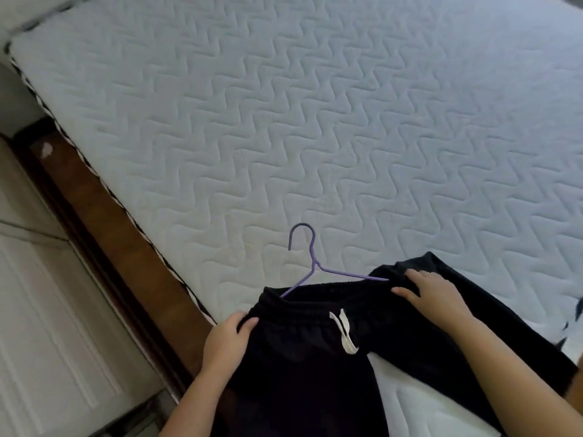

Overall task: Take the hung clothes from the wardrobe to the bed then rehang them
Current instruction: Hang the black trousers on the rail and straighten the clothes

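Black drawstring trousers lie spread on the white quilted mattress near its front edge, white drawstring ends on the waistband. A purple wire hanger rests on the mattress with its shoulders tucked into the waistband and its hook pointing away from me. My left hand pinches the waistband's left corner. My right hand presses on the waistband's right side, fingers over the cloth where the hanger's right arm ends.
The bed's brown wooden side rail runs along the left edge of the mattress, with pale tiled floor beyond it. A dark patterned item shows at the right border of the view.
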Demonstrator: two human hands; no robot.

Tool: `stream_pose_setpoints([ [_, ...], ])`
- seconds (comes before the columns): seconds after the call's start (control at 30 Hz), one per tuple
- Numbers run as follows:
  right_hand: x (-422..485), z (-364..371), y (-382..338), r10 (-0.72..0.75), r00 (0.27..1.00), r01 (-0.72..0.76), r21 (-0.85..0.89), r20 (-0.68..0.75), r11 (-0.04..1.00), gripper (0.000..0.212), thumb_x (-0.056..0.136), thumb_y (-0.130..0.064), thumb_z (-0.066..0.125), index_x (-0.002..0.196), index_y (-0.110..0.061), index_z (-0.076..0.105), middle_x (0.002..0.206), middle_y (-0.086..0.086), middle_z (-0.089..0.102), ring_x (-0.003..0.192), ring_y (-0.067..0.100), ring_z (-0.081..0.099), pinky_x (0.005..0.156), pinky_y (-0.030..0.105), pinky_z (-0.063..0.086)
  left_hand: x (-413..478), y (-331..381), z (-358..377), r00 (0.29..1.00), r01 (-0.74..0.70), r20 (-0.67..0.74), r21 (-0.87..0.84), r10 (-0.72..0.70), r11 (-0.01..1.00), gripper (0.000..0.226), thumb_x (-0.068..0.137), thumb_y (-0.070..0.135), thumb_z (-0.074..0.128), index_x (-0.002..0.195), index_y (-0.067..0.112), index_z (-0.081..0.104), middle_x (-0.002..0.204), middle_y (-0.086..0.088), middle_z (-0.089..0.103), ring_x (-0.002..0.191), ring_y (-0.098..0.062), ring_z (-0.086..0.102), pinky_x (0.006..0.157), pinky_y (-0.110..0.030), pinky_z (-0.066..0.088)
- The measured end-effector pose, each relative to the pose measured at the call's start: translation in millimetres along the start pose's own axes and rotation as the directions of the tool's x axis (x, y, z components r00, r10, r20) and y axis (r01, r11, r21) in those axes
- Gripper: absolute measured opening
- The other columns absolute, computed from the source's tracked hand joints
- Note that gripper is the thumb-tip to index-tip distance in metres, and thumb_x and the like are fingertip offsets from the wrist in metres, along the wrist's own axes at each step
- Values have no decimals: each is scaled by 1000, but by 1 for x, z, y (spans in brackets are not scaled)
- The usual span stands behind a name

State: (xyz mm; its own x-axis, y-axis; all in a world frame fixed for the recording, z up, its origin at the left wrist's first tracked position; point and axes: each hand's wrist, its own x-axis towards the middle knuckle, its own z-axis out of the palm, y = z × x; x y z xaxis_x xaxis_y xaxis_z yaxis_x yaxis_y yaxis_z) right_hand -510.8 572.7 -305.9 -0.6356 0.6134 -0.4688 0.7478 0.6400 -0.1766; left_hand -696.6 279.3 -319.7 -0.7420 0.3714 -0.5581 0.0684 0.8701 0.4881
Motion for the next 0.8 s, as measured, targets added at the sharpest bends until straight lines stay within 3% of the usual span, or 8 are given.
stream_pose_setpoints([
  [0.1, -48, -22, 15, -38, 999, 40, 62, -24, 997, 29, 87, -48, 51, 80, -20, 45, 83, -1, 59, 91, 23, 60, 68, 33, 40, -42, 21, -7, 996, -82, -36, 32, 83, 996, 25, 91, 36, 49, 99, 18, 65, 88, -3, 67, 93, -25, 61, 65, -29, 36],
  [0.2, -88, -54, 28, -48, 995, 55, 95, -83, 994, 31, 88, -47, 49, 84, -16, 49, 81, -1, 57, 87, 23, 58, 66, 31, 35, -81, 45, -18, 981, -176, -79, 34, 178, 984, 18, 91, 36, 50, 79, 25, 57, 73, 4, 61, 83, -23, 61, 61, -30, 35],
  [0.4, -164, -142, 44, -61, 959, 102, 137, -277, 985, 34, 90, -46, 46, 88, -12, 50, 67, -8, 48, 72, 19, 48, 63, 32, 34, -145, 112, -48, 893, -414, -208, -34, 399, 910, 20, 90, 32, 51, 76, 22, 61, 71, 2, 65, 71, -16, 58, 62, -29, 40],
  [0.53, -212, -198, 55, -56, 919, 99, 92, -391, 991, 37, 89, -49, 46, 90, -13, 51, 73, -1, 54, 74, 22, 51, 66, 34, 39, -180, 159, -67, 828, -540, -230, -83, 512, 837, 23, 90, 29, 52, 67, 32, 56, 67, 8, 63, 67, -6, 56, 57, -21, 39],
  [0.63, -246, -235, 68, -56, 917, 111, 118, -395, 987, 26, 91, -43, 46, 95, -17, 50, 89, 5, 62, 87, 26, 58, 76, 37, 43, -196, 190, -84, 782, -608, -252, -110, 570, 786, 22, 89, 27, 53, 69, 24, 61, 66, 1, 64, 67, -13, 59, 59, -24, 40],
  [0.77, -283, -274, 78, -92, 906, 175, 168, -412, 970, 1, 93, -27, 46, 94, -27, 45, 97, -1, 60, 95, 22, 55, 81, 33, 40, -210, 237, -122, 658, -731, -305, -39, 688, 681, 19, 88, 28, 54, 72, 24, 63, 68, 3, 65, 69, -12, 60, 63, -26, 42],
  [0.8, -290, -284, 77, -97, 894, 191, 176, -437, 966, 7, 94, -26, 46, 90, -31, 45, 92, -6, 58, 94, 21, 54, 80, 31, 38, -213, 248, -134, 619, -757, -319, -1, 717, 653, 18, 88, 28, 54, 73, 24, 62, 69, 5, 65, 70, -11, 60, 63, -26, 42],
])
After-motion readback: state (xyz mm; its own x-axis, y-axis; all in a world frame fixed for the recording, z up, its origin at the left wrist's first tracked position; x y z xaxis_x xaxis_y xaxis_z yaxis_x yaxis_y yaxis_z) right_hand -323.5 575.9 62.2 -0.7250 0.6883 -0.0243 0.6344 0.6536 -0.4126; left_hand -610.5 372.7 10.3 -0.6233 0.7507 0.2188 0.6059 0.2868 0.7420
